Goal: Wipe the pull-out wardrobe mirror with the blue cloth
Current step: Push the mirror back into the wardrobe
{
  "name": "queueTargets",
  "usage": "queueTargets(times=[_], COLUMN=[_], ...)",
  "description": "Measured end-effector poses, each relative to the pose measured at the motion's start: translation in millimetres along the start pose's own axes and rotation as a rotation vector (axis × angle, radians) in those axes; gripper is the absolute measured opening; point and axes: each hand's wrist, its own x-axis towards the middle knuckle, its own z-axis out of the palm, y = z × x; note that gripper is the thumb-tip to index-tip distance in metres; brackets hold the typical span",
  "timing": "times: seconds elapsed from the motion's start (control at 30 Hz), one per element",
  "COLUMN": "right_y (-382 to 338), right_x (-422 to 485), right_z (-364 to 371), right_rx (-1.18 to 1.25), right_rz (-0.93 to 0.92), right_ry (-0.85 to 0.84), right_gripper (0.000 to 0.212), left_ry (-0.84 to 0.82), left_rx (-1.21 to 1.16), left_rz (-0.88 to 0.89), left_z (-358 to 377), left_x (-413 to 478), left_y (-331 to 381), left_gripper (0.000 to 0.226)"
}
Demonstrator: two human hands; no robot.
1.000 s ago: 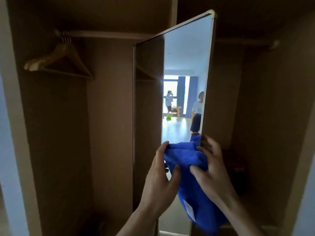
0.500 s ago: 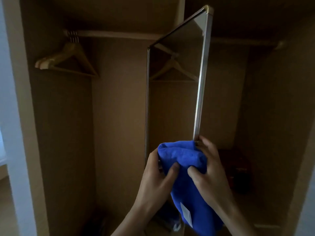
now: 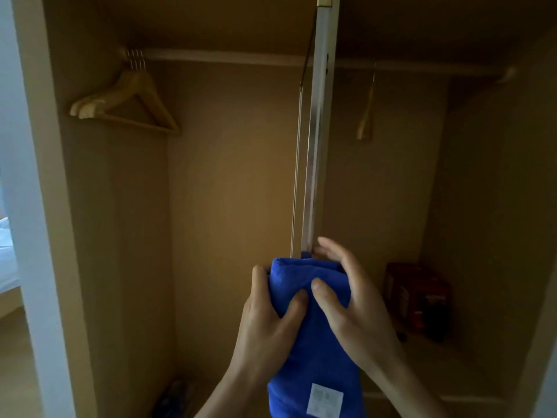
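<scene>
The pull-out mirror [image 3: 316,152] stands edge-on in the middle of the open wardrobe, so only its pale metal frame and a thin sliver of glass show. The blue cloth [image 3: 313,336] hangs folded in front of the mirror's lower edge, a white label near its bottom. My left hand [image 3: 268,312] grips the cloth's left side, thumb pressed into the fabric. My right hand [image 3: 346,300] holds the cloth's right side with its thumb on the front, while its fingers reach past the top to the mirror's edge.
Wooden hangers [image 3: 126,101] hang on the rail at upper left, and one more hanger [image 3: 366,116] hangs right of the mirror. A dark red box [image 3: 417,300] sits on the low shelf at right. The wardrobe's left side panel [image 3: 45,206] stands close by.
The mirror has swung from showing its reflective face to nearly edge-on. Both hands stayed on the blue cloth at the mirror's lower edge.
</scene>
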Motion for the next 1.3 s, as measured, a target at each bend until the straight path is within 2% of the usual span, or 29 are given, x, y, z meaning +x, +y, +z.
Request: queueTargets(times=[0.3, 0.43, 0.57, 0.73, 0.9, 1.3], right_y=[3, 4, 10, 15, 22, 45], right_x=[22, 33, 38, 43, 48, 77], right_z=[8, 5, 2, -1, 1, 10], right_rx=[-0.080, -0.096, -0.116, -0.068, -0.064, -0.076], right_rz=[-0.048, -0.029, -0.007, 0.005, 0.000, 0.046], right_ry=[0.150, 0.144, 0.102, 0.055, 0.050, 0.069], right_gripper=[0.021, 0.015, 0.003, 0.007, 0.008, 0.014], left_ry=[0.006, 0.015, 0.019, 0.035, 0.047, 0.046], left_rx=[0.094, 0.153, 0.190, 0.272, 0.330, 0.378], left_rz=[0.010, 0.034, 0.060, 0.068, 0.090, 0.017], left_z=[1, 6, 8, 8, 8, 14], left_x=[6, 11, 14, 19, 25, 60], left_y=[3, 5, 4, 2, -1, -18], left_gripper=[0.022, 0.038, 0.043, 0.049, 0.037, 0.029])
